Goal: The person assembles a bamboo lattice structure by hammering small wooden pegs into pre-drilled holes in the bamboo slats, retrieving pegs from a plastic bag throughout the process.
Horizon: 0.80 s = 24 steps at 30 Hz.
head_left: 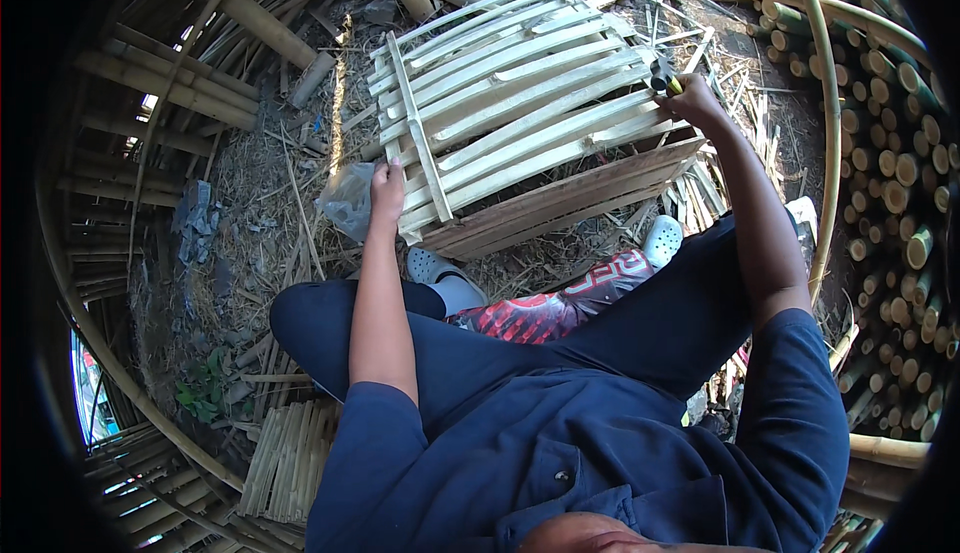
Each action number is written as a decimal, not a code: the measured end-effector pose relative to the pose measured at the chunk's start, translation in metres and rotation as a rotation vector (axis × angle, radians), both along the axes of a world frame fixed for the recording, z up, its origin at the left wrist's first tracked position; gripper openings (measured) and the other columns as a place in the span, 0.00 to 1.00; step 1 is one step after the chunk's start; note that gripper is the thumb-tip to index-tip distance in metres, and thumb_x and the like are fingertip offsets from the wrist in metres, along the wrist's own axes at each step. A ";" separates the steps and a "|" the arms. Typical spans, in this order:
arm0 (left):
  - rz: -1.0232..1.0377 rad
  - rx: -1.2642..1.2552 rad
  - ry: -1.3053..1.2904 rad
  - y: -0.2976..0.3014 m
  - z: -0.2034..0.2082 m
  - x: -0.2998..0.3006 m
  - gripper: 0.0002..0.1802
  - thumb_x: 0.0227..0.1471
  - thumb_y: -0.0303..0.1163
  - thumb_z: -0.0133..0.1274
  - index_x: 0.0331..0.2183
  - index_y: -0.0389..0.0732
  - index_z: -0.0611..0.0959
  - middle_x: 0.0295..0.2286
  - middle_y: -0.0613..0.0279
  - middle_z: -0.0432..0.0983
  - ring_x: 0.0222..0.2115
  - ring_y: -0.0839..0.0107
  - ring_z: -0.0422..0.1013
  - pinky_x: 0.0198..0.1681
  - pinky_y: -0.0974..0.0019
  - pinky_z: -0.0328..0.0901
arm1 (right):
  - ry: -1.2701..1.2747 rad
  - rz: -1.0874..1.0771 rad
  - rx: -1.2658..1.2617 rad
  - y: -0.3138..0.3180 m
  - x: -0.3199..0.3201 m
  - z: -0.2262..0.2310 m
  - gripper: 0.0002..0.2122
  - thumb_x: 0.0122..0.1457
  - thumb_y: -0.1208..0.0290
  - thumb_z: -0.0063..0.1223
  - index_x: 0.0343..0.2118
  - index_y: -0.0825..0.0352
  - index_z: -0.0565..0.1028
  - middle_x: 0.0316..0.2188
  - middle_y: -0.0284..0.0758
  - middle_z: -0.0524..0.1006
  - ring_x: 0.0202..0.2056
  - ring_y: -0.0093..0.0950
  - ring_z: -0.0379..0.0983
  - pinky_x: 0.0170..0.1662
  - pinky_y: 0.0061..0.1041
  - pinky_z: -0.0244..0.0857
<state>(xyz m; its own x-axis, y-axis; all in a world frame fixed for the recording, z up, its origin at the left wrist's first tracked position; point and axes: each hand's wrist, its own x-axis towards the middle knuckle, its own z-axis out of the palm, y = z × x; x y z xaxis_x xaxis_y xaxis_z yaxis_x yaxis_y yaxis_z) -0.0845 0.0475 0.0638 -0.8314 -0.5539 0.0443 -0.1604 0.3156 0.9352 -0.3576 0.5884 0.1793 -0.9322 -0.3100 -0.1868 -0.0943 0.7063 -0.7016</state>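
In front of me lies a panel of pale split-bamboo slats (530, 103), set side by side with gaps between them. A narrow bamboo crosspiece (418, 128) runs over the slats near their left ends. My left hand (387, 191) is closed on the panel's near left edge, thumb on top. At the panel's right end, my right hand (692, 101) is closed round a hand tool (662, 77) with a dark head and a yellow part; its exact kind is unclear. The tool is close to the slat ends, and whether it touches them I cannot tell.
Wooden boards (570, 203) stand under the panel's near side. Stacked bamboo poles (900, 193) fill the right. A clear plastic bag (350, 201) lies left of the panel. Bamboo strips (290, 458) lie at lower left, and a curved bamboo pole (828, 133) rises at right.
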 end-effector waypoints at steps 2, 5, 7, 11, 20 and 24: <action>-0.012 -0.136 0.096 0.010 0.001 0.001 0.22 0.68 0.40 0.49 0.43 0.28 0.83 0.46 0.53 0.77 0.46 0.65 0.70 0.55 0.63 0.62 | 0.020 -0.039 -0.048 -0.002 -0.008 0.000 0.15 0.53 0.61 0.72 0.31 0.69 0.80 0.24 0.33 0.79 0.27 0.21 0.77 0.32 0.25 0.69; -0.038 -0.142 0.113 0.018 0.010 0.003 0.22 0.67 0.38 0.49 0.46 0.26 0.83 0.59 0.44 0.67 0.59 0.55 0.63 0.64 0.60 0.54 | 0.010 -0.079 -0.147 0.002 -0.023 0.001 0.11 0.54 0.70 0.72 0.26 0.67 0.77 0.21 0.29 0.78 0.22 0.18 0.74 0.25 0.21 0.69; -0.008 -0.118 0.088 0.027 0.017 0.004 0.22 0.67 0.38 0.49 0.45 0.26 0.83 0.62 0.41 0.64 0.63 0.52 0.59 0.67 0.57 0.51 | 0.034 -0.050 -0.162 0.009 -0.035 0.000 0.13 0.53 0.71 0.73 0.26 0.64 0.73 0.21 0.28 0.76 0.21 0.18 0.72 0.24 0.21 0.68; 0.088 -0.341 0.012 0.094 0.053 -0.004 0.26 0.68 0.41 0.48 0.42 0.21 0.80 0.66 0.34 0.53 0.70 0.37 0.41 0.72 0.44 0.39 | 0.071 -0.125 -0.137 0.047 -0.069 -0.007 0.11 0.53 0.74 0.72 0.26 0.64 0.75 0.22 0.27 0.77 0.21 0.17 0.71 0.24 0.21 0.65; 0.174 -0.361 -0.062 0.180 0.037 0.007 0.26 0.67 0.44 0.50 0.37 0.23 0.78 0.67 0.32 0.48 0.70 0.35 0.37 0.70 0.32 0.36 | 0.068 -0.120 -0.114 0.082 -0.104 -0.016 0.09 0.49 0.77 0.68 0.32 0.71 0.80 0.25 0.34 0.80 0.27 0.23 0.78 0.30 0.25 0.70; 0.181 -0.521 -0.176 0.201 0.032 0.009 0.24 0.66 0.42 0.50 0.35 0.25 0.78 0.67 0.28 0.45 0.70 0.32 0.37 0.68 0.28 0.34 | 0.012 -0.145 -0.108 0.096 -0.109 -0.032 0.10 0.49 0.74 0.72 0.28 0.66 0.77 0.23 0.28 0.76 0.26 0.21 0.70 0.31 0.26 0.64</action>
